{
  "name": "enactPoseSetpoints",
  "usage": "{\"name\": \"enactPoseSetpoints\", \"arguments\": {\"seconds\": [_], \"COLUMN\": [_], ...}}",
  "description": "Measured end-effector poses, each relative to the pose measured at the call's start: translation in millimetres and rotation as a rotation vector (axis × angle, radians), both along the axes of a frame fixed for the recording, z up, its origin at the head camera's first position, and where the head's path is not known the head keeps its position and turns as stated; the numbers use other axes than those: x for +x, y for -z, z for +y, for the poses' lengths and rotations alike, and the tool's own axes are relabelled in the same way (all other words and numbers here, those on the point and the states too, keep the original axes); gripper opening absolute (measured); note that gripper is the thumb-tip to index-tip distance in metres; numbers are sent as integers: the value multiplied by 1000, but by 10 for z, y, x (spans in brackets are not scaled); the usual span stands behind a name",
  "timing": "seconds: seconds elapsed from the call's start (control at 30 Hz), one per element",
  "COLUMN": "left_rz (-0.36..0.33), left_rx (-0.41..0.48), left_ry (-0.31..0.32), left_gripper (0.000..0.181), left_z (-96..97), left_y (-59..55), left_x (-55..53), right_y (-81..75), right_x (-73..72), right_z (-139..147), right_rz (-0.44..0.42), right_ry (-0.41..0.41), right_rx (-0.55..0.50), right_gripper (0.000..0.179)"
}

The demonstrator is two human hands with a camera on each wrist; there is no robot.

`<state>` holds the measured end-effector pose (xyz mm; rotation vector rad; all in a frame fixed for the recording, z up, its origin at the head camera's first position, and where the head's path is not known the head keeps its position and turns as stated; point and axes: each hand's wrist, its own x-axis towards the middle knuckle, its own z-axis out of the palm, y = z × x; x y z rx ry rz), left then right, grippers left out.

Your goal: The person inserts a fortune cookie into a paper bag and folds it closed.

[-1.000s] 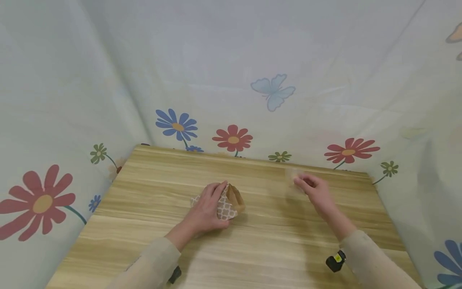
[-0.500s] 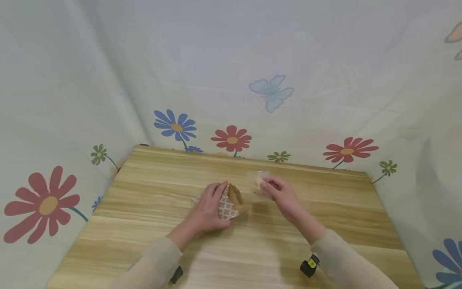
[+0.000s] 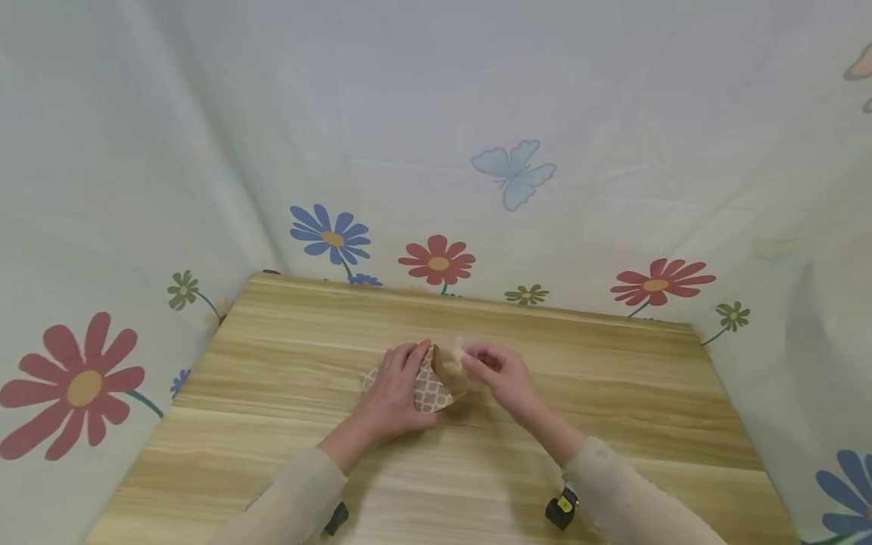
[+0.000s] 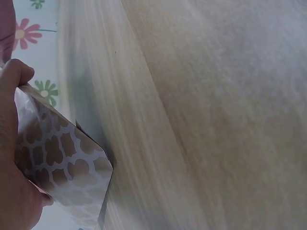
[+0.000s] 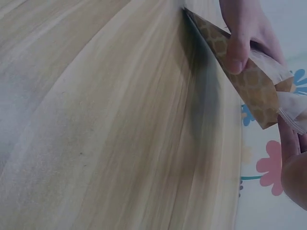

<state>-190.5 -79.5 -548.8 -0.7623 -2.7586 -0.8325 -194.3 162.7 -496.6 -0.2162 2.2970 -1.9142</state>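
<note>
My left hand (image 3: 391,390) grips a brown paper bag (image 3: 431,391) with a white lattice pattern, fingers over the top and thumb along the near side. The bag lies tilted, its open mouth facing right. At that mouth my right hand (image 3: 502,376) pinches a small clear plastic packet (image 5: 293,109) with something pale in it. Part of the packet reaches into the mouth; what the bag holds inside is hidden. In the left wrist view the patterned bag (image 4: 64,158) shows its flat closed end near the tabletop.
The wood-grain table (image 3: 613,424) lies under both hands. A pale curtain (image 3: 409,151) printed with flowers and a butterfly hangs behind it and along both sides. Black wrist cameras, such as the right wrist camera (image 3: 562,509), sit under the sleeves.
My right hand has moved left with the packet, from the table's right side to the bag's mouth. The left hand and the bag have stayed almost still.
</note>
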Motion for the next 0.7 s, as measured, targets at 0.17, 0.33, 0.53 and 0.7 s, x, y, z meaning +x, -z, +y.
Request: {"name": "enactPoseSetpoints", "arguments": {"seconds": [0.17,0.33,0.53,0.7], "left_rz": [29,46,62,61], "left_rx": [7,0,-18,-44], "left_ry": [-1,3,2,-4], "left_gripper": [124,124,125,126], "left_z": [7,18,29,42], "left_y": [14,23,33,23], "left_x": [5,1,5,22], "right_y": [20,40,53,57], "right_x": [22,11,-4,-26], "right_z": [12,39,76,99], "right_rz": [21,19,31,38], "right_ry": [-32,-44,-97,-128], "right_rx": [51,80,101,139], "right_gripper": [26,27,24,24]}}
